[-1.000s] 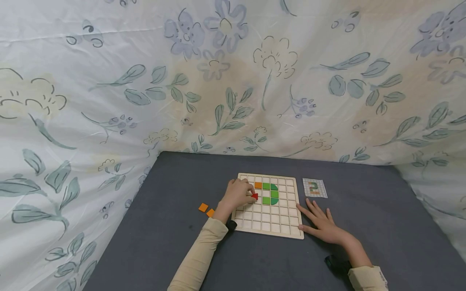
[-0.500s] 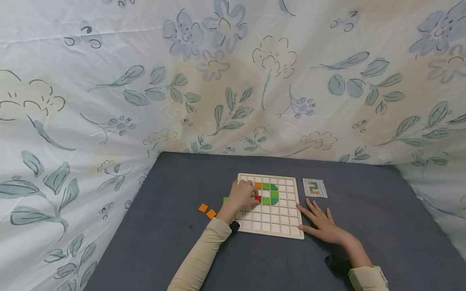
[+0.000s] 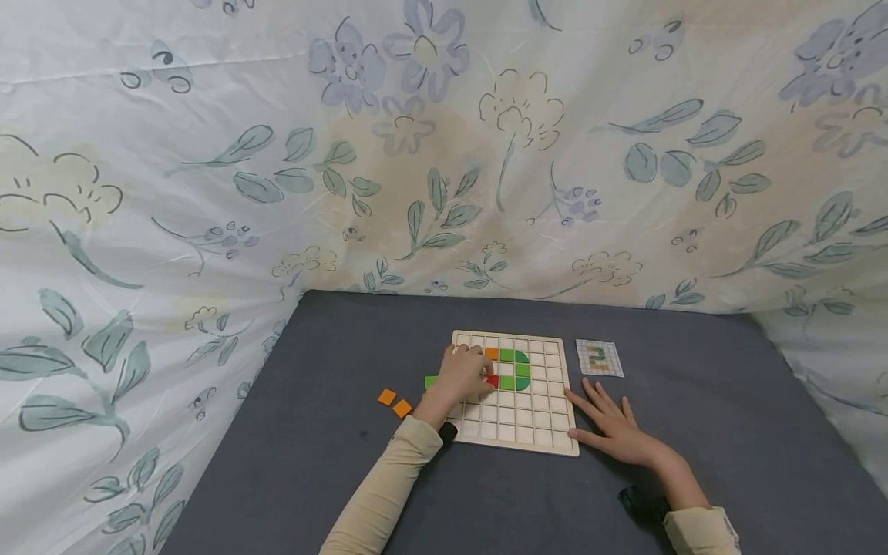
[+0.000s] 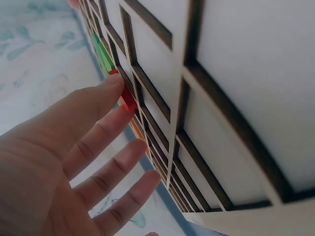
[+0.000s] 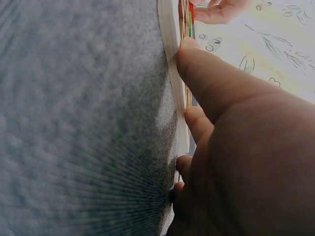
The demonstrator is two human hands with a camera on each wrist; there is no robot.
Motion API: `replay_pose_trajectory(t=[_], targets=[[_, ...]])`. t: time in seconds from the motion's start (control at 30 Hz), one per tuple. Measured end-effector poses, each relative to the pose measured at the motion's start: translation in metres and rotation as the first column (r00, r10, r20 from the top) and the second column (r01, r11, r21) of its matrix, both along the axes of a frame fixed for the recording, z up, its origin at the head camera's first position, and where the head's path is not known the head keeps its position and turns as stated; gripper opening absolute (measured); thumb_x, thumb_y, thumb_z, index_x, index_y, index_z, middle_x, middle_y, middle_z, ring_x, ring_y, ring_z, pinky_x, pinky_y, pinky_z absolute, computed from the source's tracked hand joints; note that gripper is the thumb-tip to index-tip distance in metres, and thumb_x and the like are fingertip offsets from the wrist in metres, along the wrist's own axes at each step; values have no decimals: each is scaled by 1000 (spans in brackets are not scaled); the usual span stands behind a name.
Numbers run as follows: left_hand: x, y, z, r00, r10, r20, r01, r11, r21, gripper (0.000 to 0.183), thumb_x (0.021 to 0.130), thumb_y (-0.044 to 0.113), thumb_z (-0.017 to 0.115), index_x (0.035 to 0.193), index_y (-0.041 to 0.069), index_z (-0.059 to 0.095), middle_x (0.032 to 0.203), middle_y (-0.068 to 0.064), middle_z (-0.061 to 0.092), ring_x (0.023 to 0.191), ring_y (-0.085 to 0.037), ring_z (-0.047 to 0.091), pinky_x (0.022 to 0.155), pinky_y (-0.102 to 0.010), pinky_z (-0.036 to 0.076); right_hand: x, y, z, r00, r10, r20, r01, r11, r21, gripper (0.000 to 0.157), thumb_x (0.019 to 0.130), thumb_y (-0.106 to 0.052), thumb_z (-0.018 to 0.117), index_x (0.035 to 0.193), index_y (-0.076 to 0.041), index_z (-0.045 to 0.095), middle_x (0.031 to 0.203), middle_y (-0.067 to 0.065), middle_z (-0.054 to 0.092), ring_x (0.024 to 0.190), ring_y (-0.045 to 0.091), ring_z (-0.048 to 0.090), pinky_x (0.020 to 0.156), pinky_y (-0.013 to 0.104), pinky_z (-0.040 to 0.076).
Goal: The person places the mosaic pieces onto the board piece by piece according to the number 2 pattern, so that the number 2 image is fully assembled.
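Observation:
A wooden grid board (image 3: 513, 433) lies on the dark tabletop. My left hand (image 3: 459, 376) reaches over its left half and pinches a small red tile (image 4: 129, 101) between thumb and index finger, at a square just left of a green tile (image 3: 508, 382). The other left fingers spread apart in the left wrist view. Further up the board sit an orange tile (image 3: 492, 354) and several green pieces, some with rounded corners. My right hand (image 3: 616, 430) lies with fingers spread at the board's right edge; its thumb and index fingertip touch the rim.
Two loose orange tiles (image 3: 395, 402) lie left of the board. A loose green tile (image 3: 430, 381) shows partly behind the left hand. A small printed pattern card (image 3: 600, 359) rests right of the board. Floral cloth (image 3: 444, 154) hangs behind the table (image 3: 333, 339).
My left hand has moved slightly right and down with the red tile, which now lies level with the lower green row. The loose green tile has come into view. The right hand stays still.

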State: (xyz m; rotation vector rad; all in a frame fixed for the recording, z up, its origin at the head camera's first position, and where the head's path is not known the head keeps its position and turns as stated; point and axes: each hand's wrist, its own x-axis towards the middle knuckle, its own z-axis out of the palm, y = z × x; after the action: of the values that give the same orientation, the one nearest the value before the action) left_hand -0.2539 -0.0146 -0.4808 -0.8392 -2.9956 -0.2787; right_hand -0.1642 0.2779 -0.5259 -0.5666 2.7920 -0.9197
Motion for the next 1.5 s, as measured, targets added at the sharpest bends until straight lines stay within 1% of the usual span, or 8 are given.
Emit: replay_pose_trajectory(t=[0.2,0.53,0.63,0.7,0.9,1.1,1.27,1.5], targets=[[0,0,0,1000,4,-9,-4,1000,10,14,79,34,72,88,24,73,98,2,61,96,-22,55,101,-56,34,0,0,-1,1000,5,-19,-5,1000,-5,68,89,-38,59,146,-18,30,151,27,10,137,50,2,96,75,-9],[0,0,-2,1000,8,-18,-8,1000,19,12,79,34,73,85,24,73,93,3,60,93,-21,54,102,-57,33,0,-1,2,1000,-3,6,3,1000,28,68,89,-40,58,147,-18,29,152,26,9,137,50,2,97,74,-8],[0,0,-2,1000,10,-14,-10,1000,23,12,79,34,73,85,24,73,94,2,60,94,-22,54,102,-57,33,0,-1,3,1000,-3,7,3,1000,25,69,89,-40,58,147,-18,29,152,26,9,137,50,1,97,74,-9],[0,0,-2,1000,13,-4,-13,1000,25,12,79,34,72,85,24,72,96,3,60,95,-22,54,103,-57,33,-1,0,1,1000,-4,13,3,1000,22,69,89,-42,57,147,-20,28,153,24,7,138,48,0,98,73,-10],[0,-4,-1,1000,22,21,-23,999,34,13,80,35,71,87,25,70,98,4,59,98,-22,53,102,-55,33,-1,1,-3,1000,1,-16,-2,1000,-9,68,89,-41,58,147,-20,29,152,26,9,138,48,-1,97,74,-11],[-2,-11,-5,1000,24,20,-25,998,56,16,80,38,71,89,24,70,99,4,60,101,-23,53,105,-55,31,1,-2,3,1000,-11,0,11,1000,10,69,89,-40,59,146,-17,30,152,26,9,137,49,1,98,74,-10],[-4,-20,-8,999,38,18,-40,996,79,18,80,39,71,89,24,69,96,4,59,99,-22,53,106,-57,29,1,-2,4,1000,-10,13,10,1000,29,69,89,-40,58,147,-17,29,152,26,8,137,49,1,98,74,-9],[-6,-37,-7,997,67,40,-72,990,122,18,81,38,70,92,23,70,108,2,60,104,-24,53,107,-56,27,1,-2,4,1000,-8,12,7,1000,24,69,89,-40,59,147,-17,29,152,25,8,137,49,1,98,74,-9]])
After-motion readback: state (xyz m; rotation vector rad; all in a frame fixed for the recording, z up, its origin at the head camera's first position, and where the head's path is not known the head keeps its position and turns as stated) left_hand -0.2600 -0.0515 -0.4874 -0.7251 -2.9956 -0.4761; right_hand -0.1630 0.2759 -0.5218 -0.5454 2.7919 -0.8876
